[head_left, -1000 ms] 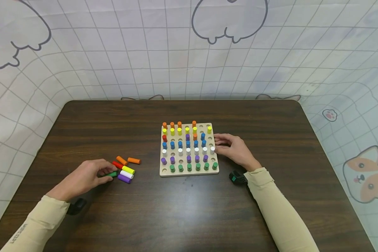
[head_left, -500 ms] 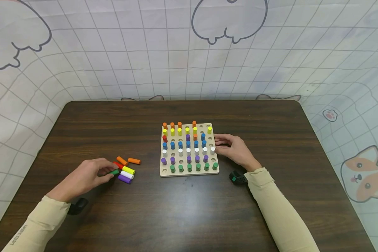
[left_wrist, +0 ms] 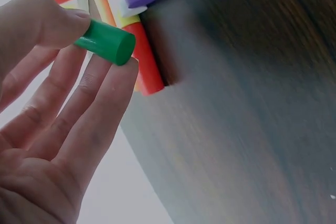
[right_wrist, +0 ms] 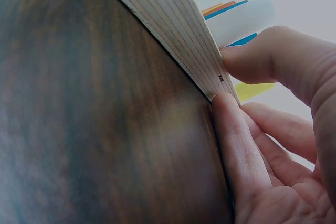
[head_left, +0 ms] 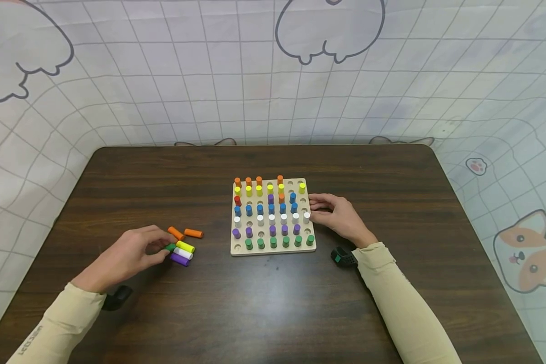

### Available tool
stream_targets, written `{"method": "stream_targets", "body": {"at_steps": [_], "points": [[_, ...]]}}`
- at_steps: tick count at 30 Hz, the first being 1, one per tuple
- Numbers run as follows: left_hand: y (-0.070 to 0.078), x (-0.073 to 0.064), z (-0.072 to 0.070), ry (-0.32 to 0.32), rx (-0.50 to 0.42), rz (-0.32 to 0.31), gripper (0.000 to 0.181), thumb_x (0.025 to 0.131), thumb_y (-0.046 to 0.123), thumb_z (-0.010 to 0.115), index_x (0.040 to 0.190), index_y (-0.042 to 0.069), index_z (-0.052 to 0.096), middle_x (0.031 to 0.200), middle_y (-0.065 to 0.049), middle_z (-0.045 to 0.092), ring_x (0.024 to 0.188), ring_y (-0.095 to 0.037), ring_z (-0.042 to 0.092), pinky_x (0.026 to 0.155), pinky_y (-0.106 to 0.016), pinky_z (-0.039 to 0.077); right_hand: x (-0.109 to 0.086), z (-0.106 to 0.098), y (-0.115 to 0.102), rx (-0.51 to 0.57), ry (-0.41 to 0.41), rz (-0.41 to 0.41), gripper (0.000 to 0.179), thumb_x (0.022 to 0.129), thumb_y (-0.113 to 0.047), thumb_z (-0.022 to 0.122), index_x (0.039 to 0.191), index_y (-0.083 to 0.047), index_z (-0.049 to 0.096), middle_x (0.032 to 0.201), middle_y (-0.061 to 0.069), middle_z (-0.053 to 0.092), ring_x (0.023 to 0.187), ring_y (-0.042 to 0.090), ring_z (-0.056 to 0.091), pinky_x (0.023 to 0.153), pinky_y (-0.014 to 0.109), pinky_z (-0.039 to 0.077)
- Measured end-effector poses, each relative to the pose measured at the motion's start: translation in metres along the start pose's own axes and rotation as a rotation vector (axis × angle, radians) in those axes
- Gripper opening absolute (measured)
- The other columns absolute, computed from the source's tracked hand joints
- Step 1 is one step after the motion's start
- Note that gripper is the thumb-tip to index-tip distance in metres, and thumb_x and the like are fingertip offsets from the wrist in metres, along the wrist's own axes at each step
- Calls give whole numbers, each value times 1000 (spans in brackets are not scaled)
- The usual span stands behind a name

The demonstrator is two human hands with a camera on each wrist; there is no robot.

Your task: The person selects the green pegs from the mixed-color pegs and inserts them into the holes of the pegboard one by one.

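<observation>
My left hand (head_left: 129, 255) pinches a green peg (left_wrist: 107, 43) between thumb and fingertips, just off the near ends of the loose pegs. Beside it lie a yellow peg (head_left: 185, 246), a white peg (head_left: 183, 253), a purple peg (head_left: 179, 259) and two orange pegs (head_left: 193, 233). A red peg (left_wrist: 149, 66) shows in the left wrist view; in the head view it is hidden by the hand. At the right edge of a wooden pegboard (head_left: 273, 251), my right hand (head_left: 338, 217) touches its side with fairly straight fingers and thumb.
Rows of coloured pegs stand in the board, with some bare holes among them. The board lies flat on a dark wooden table (head_left: 264, 313). A white grid-patterned cloth (head_left: 255, 76) hangs behind and at the sides of the table.
My left hand has shifted slightly right and up with the green peg, now covering the red peg from the head view. The right hand and board stay put.
</observation>
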State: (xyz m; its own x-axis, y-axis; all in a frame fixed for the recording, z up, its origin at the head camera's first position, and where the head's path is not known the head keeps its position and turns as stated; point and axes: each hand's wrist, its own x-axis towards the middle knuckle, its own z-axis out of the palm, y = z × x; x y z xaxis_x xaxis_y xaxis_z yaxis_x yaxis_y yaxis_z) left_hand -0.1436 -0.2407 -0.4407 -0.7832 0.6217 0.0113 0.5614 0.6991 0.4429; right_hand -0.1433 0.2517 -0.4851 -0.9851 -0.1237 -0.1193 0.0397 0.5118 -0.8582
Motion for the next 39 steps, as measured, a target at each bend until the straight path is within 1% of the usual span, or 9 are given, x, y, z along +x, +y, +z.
{"method": "stream_targets", "body": {"at_steps": [8,12,16,18,24,27,30,36,39], "points": [[5,5,5,54,-5,55,27,86,4,80,110,16,73,105,7,72,90,-12,74,78,-29,64,0,0,2,3,-1,-19,59,93,-29,75,147,-15,57,133,10,70,121,24,67,99,32,58],[7,8,7,71,-19,66,30,86,3,81,112,16,72,105,9,72,91,-10,74,79,-29,64,0,0,2,4,2,-12,59,93,-29,76,147,-15,57,132,9,71,121,24,67,101,38,58],[10,10,7,69,-25,72,31,85,3,81,112,16,72,105,8,74,92,-12,74,79,-30,64,1,0,2,13,-2,-10,60,93,-28,77,147,-14,57,133,11,70,122,26,67,105,47,57],[12,11,6,62,-24,69,31,86,4,81,113,16,72,106,7,74,93,-13,74,79,-31,64,1,0,2,17,-4,-10,60,93,-28,77,147,-14,57,134,11,70,122,27,67,105,49,57],[18,16,8,63,-23,75,29,86,5,81,111,16,73,106,6,75,91,-10,72,78,-30,63,1,2,4,17,3,-4,59,92,-29,78,146,-15,58,132,10,71,121,26,67,104,46,57],[21,19,9,55,-37,74,29,86,3,80,113,14,74,107,5,75,91,-7,70,78,-30,64,1,2,4,13,9,-3,59,92,-28,78,146,-16,58,131,9,71,120,25,67,103,44,58],[23,22,10,41,-59,72,30,87,2,78,115,13,74,110,3,76,91,-8,69,80,-32,64,1,2,4,10,10,0,59,92,-28,78,146,-15,58,132,9,71,120,25,67,104,45,58],[26,26,14,55,-106,96,26,88,2,77,113,11,74,115,0,77,93,-11,74,80,-34,65,1,2,3,8,7,4,59,92,-28,77,146,-14,58,133,10,70,121,26,67,106,50,57],[28,28,18,70,-128,104,26,88,4,79,111,12,74,113,1,78,93,-12,76,79,-33,66,2,2,4,6,7,6,59,92,-28,77,146,-15,58,134,10,70,121,26,67,106,50,56]]}}
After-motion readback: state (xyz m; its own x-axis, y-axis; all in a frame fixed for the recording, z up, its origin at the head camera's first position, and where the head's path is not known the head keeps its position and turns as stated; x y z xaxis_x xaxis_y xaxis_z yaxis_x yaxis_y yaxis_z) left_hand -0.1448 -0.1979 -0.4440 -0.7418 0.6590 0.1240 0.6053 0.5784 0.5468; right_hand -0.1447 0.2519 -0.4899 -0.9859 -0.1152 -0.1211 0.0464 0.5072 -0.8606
